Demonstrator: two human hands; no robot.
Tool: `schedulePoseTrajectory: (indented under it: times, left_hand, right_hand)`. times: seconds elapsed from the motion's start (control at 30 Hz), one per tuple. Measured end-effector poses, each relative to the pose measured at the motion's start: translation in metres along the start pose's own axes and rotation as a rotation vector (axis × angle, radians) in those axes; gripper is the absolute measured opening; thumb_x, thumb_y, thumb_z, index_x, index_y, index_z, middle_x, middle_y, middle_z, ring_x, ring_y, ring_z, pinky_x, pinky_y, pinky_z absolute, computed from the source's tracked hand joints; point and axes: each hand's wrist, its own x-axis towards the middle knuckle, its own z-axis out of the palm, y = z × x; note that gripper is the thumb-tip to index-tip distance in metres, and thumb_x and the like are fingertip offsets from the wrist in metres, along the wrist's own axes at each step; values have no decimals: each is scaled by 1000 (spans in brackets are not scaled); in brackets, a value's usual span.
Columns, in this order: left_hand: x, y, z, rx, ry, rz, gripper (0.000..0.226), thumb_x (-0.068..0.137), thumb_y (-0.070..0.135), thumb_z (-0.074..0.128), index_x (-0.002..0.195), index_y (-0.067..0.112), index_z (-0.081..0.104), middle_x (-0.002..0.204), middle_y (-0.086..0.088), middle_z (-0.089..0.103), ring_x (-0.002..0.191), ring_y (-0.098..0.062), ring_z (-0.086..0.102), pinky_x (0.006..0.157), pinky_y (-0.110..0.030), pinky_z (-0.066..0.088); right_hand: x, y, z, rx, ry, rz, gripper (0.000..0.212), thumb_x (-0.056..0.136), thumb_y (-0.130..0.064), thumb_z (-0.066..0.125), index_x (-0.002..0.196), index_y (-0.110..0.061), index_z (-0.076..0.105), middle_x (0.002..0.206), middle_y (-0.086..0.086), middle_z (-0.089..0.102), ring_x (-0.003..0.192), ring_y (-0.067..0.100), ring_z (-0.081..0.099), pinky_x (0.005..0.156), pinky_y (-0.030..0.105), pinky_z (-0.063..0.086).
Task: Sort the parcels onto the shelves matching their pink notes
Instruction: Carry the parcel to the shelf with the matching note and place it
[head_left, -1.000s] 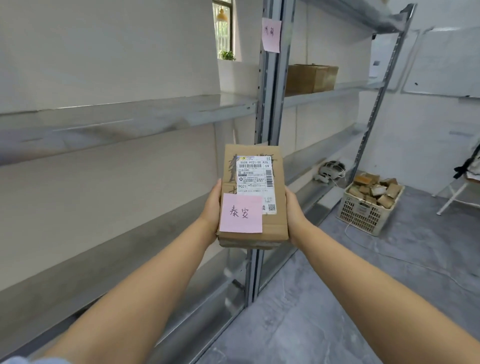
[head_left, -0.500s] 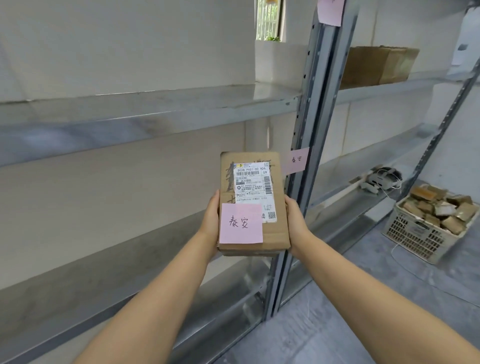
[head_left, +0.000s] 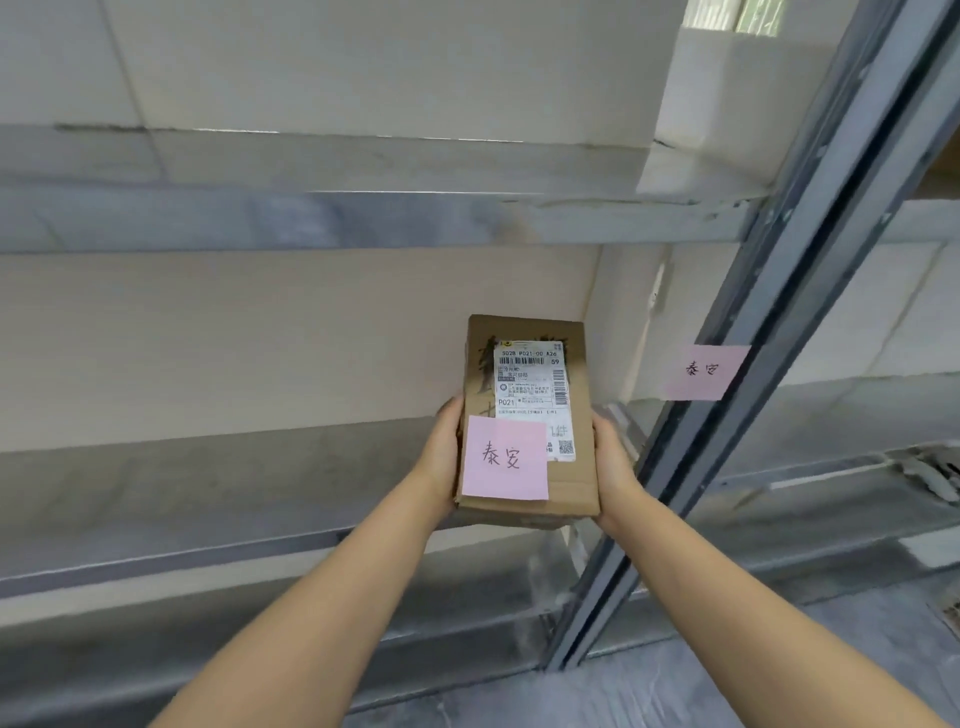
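Both hands are holding a cardboard parcel (head_left: 527, 421) in front of the middle shelf (head_left: 208, 483): the left hand (head_left: 441, 457) and right hand (head_left: 613, 467) are gripping its sides. Its pink note (head_left: 505, 458) is showing the same characters as the note on the upright (head_left: 705, 372).

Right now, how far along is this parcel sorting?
Done: the parcel is picked up and its pink note matches the note on the shelf post. In hand: left hand and right hand hold it before the shelf. Left: setting it down there.
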Motion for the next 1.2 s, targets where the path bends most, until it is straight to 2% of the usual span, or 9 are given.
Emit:
schedulePoseTrajectory:
  times: [0.2,0.37,0.5,0.63,0.77,0.83,0.9,0.97,1.2]
  left_hand:
    - [23,-9,18,-26,133,38,54,93,57,32,98,19,70,84,-9,77,69,-26,74,61,-31,57]
    - [29,-29,24,-102,304,84,73,76,64,57,134,21,49,115,-14,71,100,-33,70,73,-39,58]
    - [27,-37,26,-164,378,114,73,74,48,68,137,18,45,109,-14,73,87,-29,73,60,-34,57]
    - [24,-35,25,-306,412,156,54,85,41,58,131,13,53,108,-19,71,79,-31,72,53,-32,56]
    - [32,-32,27,-382,481,245,59,80,47,59,130,16,55,119,-20,67,92,-36,68,66,-39,59]
    - [35,-36,30,-374,541,260,74,66,58,66,130,22,55,120,-17,68,102,-37,67,82,-49,57]
    - [37,-43,35,-314,587,283,81,59,64,68,129,27,54,120,-12,69,107,-35,66,93,-55,51]
    - [34,-49,42,-257,624,315,74,63,64,64,127,30,54,117,-7,71,106,-30,67,95,-54,50]
    - [27,-60,44,-227,641,360,71,68,53,62,135,41,40,127,0,63,115,-23,60,101,-47,46]
  right_hand:
    - [36,-19,-18,-107,-155,106,45,100,-38,27,80,-18,63,54,-3,71,53,15,68,56,26,52]
    - [47,-29,-30,-130,-263,175,46,99,-39,29,81,-17,65,57,-1,73,50,14,69,48,22,53]
    - [53,-34,-33,-171,-340,184,47,97,-45,32,85,-19,70,73,2,76,68,18,70,64,29,52]
    - [54,-21,-33,-67,-302,125,54,95,-49,34,134,-16,51,134,7,59,123,24,54,107,43,40]
    - [49,4,-40,51,-276,107,109,57,-76,65,149,-32,25,156,-1,31,145,23,26,118,52,19]
    - [41,16,-39,121,-287,127,111,60,-66,72,149,-40,12,156,-2,28,145,25,23,117,56,16]
    - [35,30,-36,183,-324,173,119,52,-59,80,146,-47,9,150,-2,37,139,29,35,108,60,30]
    - [31,36,-30,237,-380,198,124,38,-57,87,142,-46,20,143,1,48,130,31,46,94,59,45]
    - [33,31,-24,251,-390,201,96,53,-51,73,139,-45,29,132,0,57,119,28,54,84,54,53]
